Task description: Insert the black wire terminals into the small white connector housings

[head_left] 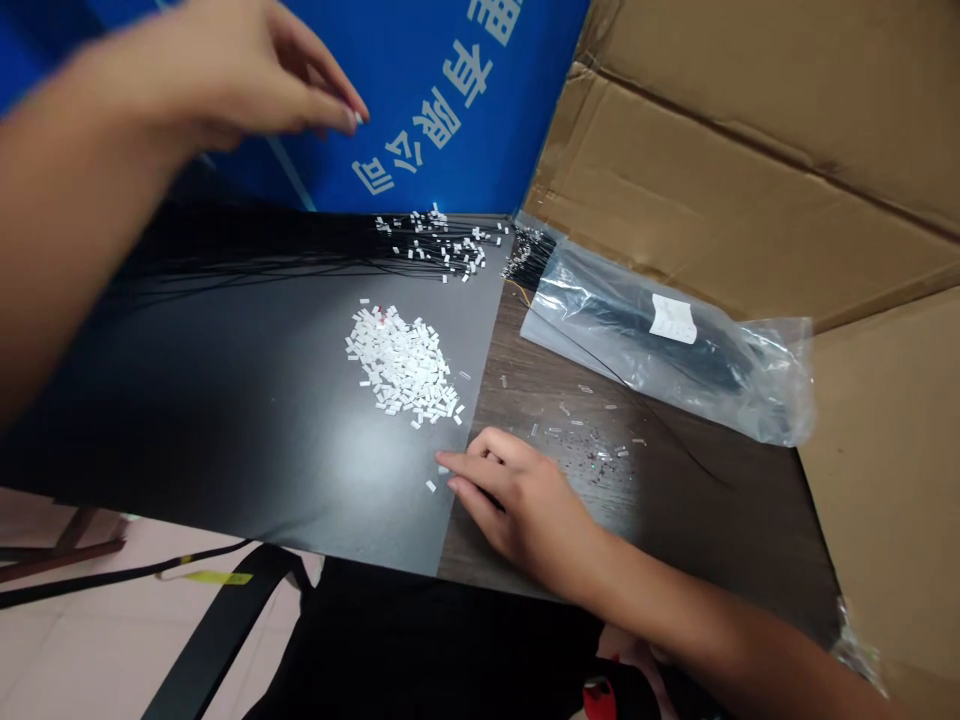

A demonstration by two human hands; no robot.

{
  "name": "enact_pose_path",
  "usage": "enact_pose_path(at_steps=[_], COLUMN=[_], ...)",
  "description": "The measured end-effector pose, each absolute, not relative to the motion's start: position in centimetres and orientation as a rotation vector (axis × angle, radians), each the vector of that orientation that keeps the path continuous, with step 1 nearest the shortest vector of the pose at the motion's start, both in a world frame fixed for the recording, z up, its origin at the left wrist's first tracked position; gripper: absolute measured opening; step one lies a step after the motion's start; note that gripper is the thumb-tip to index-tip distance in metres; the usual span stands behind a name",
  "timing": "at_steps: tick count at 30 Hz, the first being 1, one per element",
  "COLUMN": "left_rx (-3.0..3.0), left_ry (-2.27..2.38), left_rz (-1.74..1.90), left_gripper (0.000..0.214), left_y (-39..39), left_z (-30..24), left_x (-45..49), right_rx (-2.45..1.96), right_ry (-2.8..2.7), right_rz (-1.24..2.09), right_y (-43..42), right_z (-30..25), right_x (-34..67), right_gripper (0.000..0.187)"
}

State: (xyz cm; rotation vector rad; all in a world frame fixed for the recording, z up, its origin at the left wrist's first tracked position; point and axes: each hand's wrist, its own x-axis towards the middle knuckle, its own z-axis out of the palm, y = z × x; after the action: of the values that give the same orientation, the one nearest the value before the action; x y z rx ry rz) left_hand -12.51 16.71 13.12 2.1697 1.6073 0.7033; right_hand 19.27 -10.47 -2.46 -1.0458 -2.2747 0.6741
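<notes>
My left hand (240, 80), upper left: fingertips pinched, cannot tell on what. My right hand (529, 490), lower centre: fingers slightly parted beside white pieces (405, 365), piled mid-frame. Blue board (397, 80), top: "有限公司". Bag label (673, 318), right: unreadable.

A broad bare stretch of the grey worktop (225, 400) lies left of the heap of white connectors (405, 365), free for a low approach along the near edge. The heap blocks the middle. Beyond it, black wires (300, 240) fill the far side, backed by an upright blue panel (555, 60); only a narrow strip separates heap and wires. On the right, a plastic bag (720, 370) and cardboard (720, 150) hem the space, with clear scraps (600, 455) underfoot. The right grip (517, 500) occupies the near gap beside 2 loose connectors (430, 487).
</notes>
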Motion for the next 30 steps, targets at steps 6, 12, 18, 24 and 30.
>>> enact_pose_path(at_steps=[6, 12, 18, 24, 30], left_rx=[2.348, 2.394, 2.432, 2.264, 2.318], left_ry=[1.571, 1.576, 1.339, 0.909, 0.262], left_rz=[0.564, 0.664, 0.854, 0.902, 0.408], left_gripper=[0.031, 0.043, 0.027, 0.013, 0.015], left_y=[16.3, 16.2, 8.3, -0.8, -4.2], left_z=[6.5, 4.9, 4.7, 4.1, 3.2], left_x=[-10.3, -11.1, -9.4, -5.7, -6.4], right_rx=[-1.027, -0.955, -1.018, -1.111, -1.239], right_ry=[-2.303, -2.334, -2.319, -2.252, -1.859], right_rz=[0.661, 0.651, 0.728, 0.775, 0.877], right_y=[-10.1, -10.3, -10.3, -10.0, -9.3], right_z=[-2.4, -2.3, -2.4, -1.7, -0.9], right_x=[19.2, 19.2, 19.3, 19.3, 20.1], right_gripper=[0.021, 0.021, 0.017, 0.015, 0.013])
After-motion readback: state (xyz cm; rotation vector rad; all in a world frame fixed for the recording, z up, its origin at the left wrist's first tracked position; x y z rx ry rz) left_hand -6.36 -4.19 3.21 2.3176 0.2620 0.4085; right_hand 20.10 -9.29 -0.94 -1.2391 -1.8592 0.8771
